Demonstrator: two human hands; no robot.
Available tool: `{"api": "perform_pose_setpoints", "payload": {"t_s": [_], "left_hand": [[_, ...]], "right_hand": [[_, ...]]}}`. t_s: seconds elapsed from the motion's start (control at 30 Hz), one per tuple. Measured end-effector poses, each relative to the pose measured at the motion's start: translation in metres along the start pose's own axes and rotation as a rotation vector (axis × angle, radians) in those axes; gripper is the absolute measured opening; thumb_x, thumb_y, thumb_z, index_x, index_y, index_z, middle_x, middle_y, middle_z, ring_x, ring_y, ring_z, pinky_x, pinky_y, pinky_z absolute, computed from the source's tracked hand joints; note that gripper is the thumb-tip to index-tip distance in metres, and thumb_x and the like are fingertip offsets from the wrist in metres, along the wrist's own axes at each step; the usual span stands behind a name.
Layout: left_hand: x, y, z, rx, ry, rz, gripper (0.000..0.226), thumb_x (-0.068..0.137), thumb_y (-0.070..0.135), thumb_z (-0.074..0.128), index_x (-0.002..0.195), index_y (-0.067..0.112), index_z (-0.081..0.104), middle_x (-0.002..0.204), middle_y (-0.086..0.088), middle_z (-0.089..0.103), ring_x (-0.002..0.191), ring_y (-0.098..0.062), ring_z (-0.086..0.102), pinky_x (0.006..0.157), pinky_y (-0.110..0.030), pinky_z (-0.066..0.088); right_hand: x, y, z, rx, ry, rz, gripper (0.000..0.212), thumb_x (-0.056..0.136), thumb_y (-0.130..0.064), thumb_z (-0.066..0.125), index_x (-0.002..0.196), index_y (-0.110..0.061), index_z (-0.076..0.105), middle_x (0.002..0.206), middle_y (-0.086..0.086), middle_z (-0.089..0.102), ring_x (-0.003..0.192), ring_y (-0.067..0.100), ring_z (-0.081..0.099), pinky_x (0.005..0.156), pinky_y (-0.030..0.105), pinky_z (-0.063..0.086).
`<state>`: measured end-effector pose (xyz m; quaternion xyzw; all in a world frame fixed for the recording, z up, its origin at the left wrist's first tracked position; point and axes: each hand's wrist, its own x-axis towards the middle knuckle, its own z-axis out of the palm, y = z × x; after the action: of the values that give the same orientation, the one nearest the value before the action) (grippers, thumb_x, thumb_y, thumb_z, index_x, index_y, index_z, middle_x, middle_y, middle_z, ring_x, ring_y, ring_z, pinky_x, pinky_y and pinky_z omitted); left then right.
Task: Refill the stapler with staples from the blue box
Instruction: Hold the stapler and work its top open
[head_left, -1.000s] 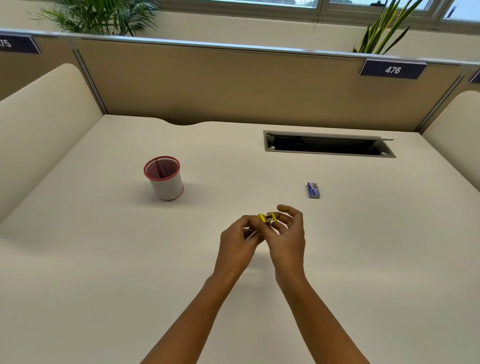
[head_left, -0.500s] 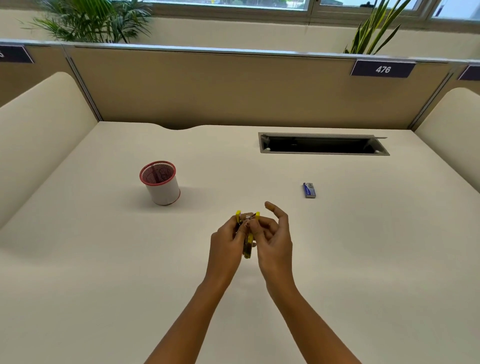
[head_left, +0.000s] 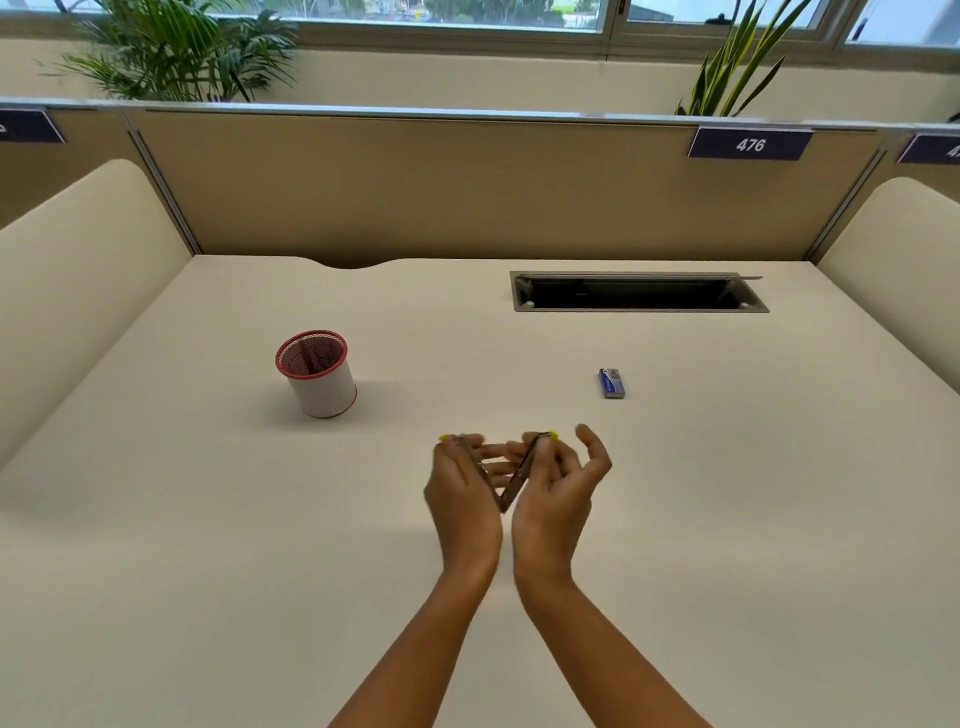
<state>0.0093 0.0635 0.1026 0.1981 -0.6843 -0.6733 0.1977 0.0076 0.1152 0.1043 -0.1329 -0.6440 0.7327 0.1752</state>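
A small stapler (head_left: 521, 470) with yellow tips is spread open in a V between my hands, above the middle of the desk. My left hand (head_left: 460, 493) grips the left arm of the V, and my right hand (head_left: 558, 488) holds the right arm, its index finger and thumb lifted apart. The stapler is motion-blurred and partly hidden by my fingers. The small blue staple box (head_left: 611, 383) lies flat on the desk, beyond my right hand and apart from it.
A white mesh pen cup with a red rim (head_left: 317, 373) stands to the left of my hands. An open cable slot (head_left: 638, 292) is set into the desk at the back right. Padded partitions enclose the desk on three sides.
The stapler went from closed between my fingertips to hinged wide open. My hands have drawn apart with its two halves.
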Motion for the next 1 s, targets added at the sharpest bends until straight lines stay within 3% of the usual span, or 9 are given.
{"api": "perform_pose_setpoints", "payload": {"t_s": [0.1,0.23,0.43,0.5,0.67,0.9,1.0], "left_hand": [[0.007,0.000,-0.003,-0.087,0.037,-0.107,0.040,0.104,0.029,0.020,0.099,0.014,0.057,0.088,0.002,0.073,0.064,-0.006,0.071,0.054,-0.010,0.050],[0.011,0.002,-0.008,-0.246,-0.051,-0.185,0.038,0.104,0.029,0.023,0.103,0.015,0.058,0.102,0.000,0.072,0.090,-0.014,0.072,0.080,-0.027,0.055],[0.026,0.008,-0.021,-0.676,-0.059,-0.353,0.041,0.103,0.032,0.024,0.098,0.005,0.056,0.105,-0.012,0.071,0.099,-0.029,0.070,0.088,-0.044,0.054],[0.031,0.012,-0.025,-0.760,-0.062,-0.354,0.042,0.103,0.033,0.024,0.092,0.004,0.053,0.100,-0.015,0.072,0.096,-0.031,0.070,0.087,-0.045,0.054],[0.039,0.017,-0.035,-0.796,-0.192,-0.334,0.041,0.103,0.030,0.027,0.090,0.005,0.055,0.093,-0.014,0.075,0.100,-0.033,0.069,0.090,-0.047,0.052],[0.040,0.018,-0.040,-0.745,-0.350,-0.347,0.043,0.103,0.029,0.027,0.093,0.002,0.058,0.100,-0.020,0.073,0.107,-0.037,0.065,0.095,-0.048,0.048],[0.038,0.018,-0.038,-0.712,-0.373,-0.356,0.042,0.103,0.028,0.027,0.094,0.001,0.059,0.099,-0.019,0.073,0.105,-0.037,0.066,0.093,-0.047,0.050]], "right_hand": [[0.009,-0.002,-0.004,0.135,0.080,0.111,0.026,0.102,-0.014,0.044,0.124,-0.025,0.035,0.100,0.003,0.072,0.085,0.009,0.074,0.072,0.014,0.054],[0.010,-0.004,-0.012,0.272,0.057,0.212,0.027,0.101,-0.010,0.046,0.123,-0.023,0.039,0.103,0.004,0.071,0.093,0.015,0.074,0.089,0.029,0.053],[0.008,-0.004,-0.033,0.359,-0.050,0.379,0.017,0.097,-0.013,0.055,0.114,-0.017,0.053,0.092,0.005,0.075,0.090,0.021,0.074,0.082,0.033,0.056],[0.005,-0.001,-0.039,0.334,-0.124,0.457,0.011,0.096,-0.015,0.056,0.107,-0.013,0.057,0.085,0.006,0.076,0.087,0.023,0.073,0.077,0.035,0.057],[-0.004,0.007,-0.049,0.224,-0.362,0.570,0.017,0.097,-0.016,0.054,0.107,-0.005,0.063,0.088,0.013,0.074,0.072,0.026,0.070,0.064,0.033,0.057],[-0.009,0.004,-0.051,-0.104,-0.574,0.421,0.026,0.100,-0.025,0.047,0.102,-0.012,0.069,0.085,0.006,0.077,0.076,0.021,0.070,0.075,0.033,0.052],[-0.009,-0.002,-0.051,-0.178,-0.614,0.378,0.029,0.101,-0.027,0.045,0.101,-0.012,0.070,0.080,0.003,0.077,0.071,0.014,0.069,0.071,0.030,0.049]]}}
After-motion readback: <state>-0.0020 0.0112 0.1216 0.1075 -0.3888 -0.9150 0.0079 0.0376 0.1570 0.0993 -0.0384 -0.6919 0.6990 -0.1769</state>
